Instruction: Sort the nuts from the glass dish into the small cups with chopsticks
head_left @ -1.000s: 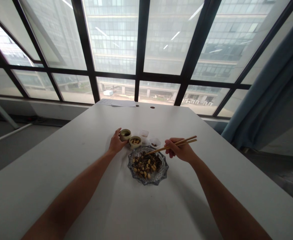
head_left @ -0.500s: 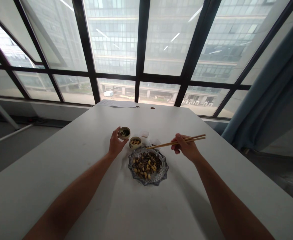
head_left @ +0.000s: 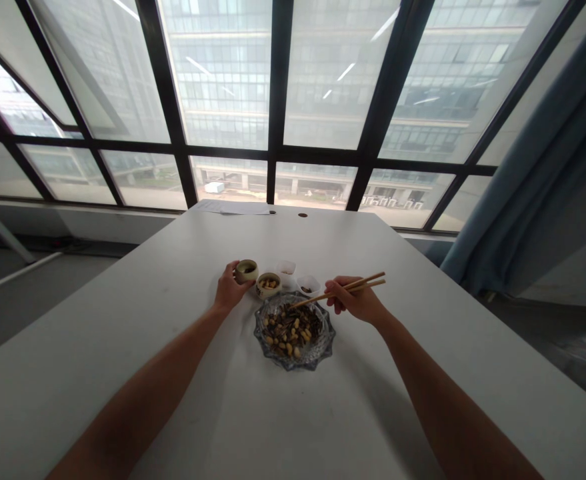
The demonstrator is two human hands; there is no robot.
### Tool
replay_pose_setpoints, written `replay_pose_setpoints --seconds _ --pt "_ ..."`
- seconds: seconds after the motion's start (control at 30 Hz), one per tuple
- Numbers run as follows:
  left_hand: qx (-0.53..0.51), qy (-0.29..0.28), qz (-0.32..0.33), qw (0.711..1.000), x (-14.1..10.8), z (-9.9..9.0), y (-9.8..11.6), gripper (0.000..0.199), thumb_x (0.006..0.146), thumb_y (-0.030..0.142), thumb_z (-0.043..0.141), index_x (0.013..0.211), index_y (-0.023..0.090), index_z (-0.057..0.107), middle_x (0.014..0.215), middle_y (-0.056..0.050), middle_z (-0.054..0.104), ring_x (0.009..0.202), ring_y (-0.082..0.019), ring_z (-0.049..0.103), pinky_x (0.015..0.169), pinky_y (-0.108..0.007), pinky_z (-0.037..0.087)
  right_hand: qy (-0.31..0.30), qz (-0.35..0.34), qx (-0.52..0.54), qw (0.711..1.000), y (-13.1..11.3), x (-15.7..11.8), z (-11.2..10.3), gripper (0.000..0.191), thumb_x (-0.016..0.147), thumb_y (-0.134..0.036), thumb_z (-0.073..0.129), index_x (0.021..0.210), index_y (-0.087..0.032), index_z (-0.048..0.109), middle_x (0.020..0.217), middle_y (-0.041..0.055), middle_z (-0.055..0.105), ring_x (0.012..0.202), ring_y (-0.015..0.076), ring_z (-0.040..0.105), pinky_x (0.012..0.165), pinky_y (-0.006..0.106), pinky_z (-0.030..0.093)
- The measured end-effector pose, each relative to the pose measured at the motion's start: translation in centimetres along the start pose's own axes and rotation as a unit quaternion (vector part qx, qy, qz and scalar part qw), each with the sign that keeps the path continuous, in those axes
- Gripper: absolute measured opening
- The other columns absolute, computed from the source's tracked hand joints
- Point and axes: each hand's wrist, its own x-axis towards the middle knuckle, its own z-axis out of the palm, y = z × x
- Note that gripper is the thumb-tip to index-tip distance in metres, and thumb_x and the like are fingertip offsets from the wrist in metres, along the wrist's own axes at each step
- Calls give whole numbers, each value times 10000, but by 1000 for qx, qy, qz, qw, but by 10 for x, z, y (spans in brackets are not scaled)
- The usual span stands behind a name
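A scalloped glass dish (head_left: 317,352) holding mixed peanuts and dark seeds sits mid-table. My right hand (head_left: 355,301) grips a pair of wooden chopsticks (head_left: 353,287), whose tips reach down into the far side of the dish. My left hand (head_left: 229,289) wraps around a small ceramic cup (head_left: 247,269) with dark contents, standing upright on the table. Right beside it is a second small cup (head_left: 269,283) filled with peanuts.
Two small white cups (head_left: 286,271) (head_left: 309,285) stand behind the dish. The white table (head_left: 173,287) ends at a wall of large windows; papers (head_left: 233,207) lie at its far edge. A blue curtain (head_left: 537,173) hangs at right.
The chopsticks rose clear of the dish and came back down with their tips in it. My left hand tilted the dark-filled cup, then set it upright again.
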Motion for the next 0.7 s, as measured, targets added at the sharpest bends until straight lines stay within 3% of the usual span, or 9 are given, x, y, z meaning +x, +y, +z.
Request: replay_pose_setpoints --seconds 0.13,0.23,0.43,0.53,0.7 --pt "37 19 30 999 0 -2 6 602 729 355 816 1254 208 561 1238 -136 688 1138 -300 673 987 -470 546 2 -1 8 1000 -3 0 2 610 737 -767 675 699 -158 676 538 47 681 374 113 571 335 199 382" --pt "61 45 108 991 -4 -6 21 464 822 390 732 1225 203 599 1338 -151 631 1316 -322 554 1138 -510 428 18 -6 28 999 -5 1 0 624 743 -784 659 677 -163 661 527 49 674 364 121 568 328 212 387" --pt "85 -113 253 957 -19 -4 49 317 930 377 594 1221 268 654 1349 -94 649 1292 -281 559 1154 -497 374 116 -24 113 987 7 9 -15 637 719 -808 669 679 -172 646 506 47 655 330 120 515 318 246 394" --pt "115 -157 255 947 -22 -2 52 298 956 364 541 1211 281 671 1415 -88 617 1325 -280 532 1183 -526 304 173 -30 130 976 17 13 -22 626 743 -802 655 699 -177 646 516 49 657 339 122 514 325 253 402" --pt "135 -176 247 943 -19 -3 47 207 940 389 582 1065 281 706 1391 -79 641 1340 -301 519 1215 -571 191 218 -37 137 966 21 15 -28 622 733 -798 669 695 -178 647 527 53 663 350 124 524 331 255 411"
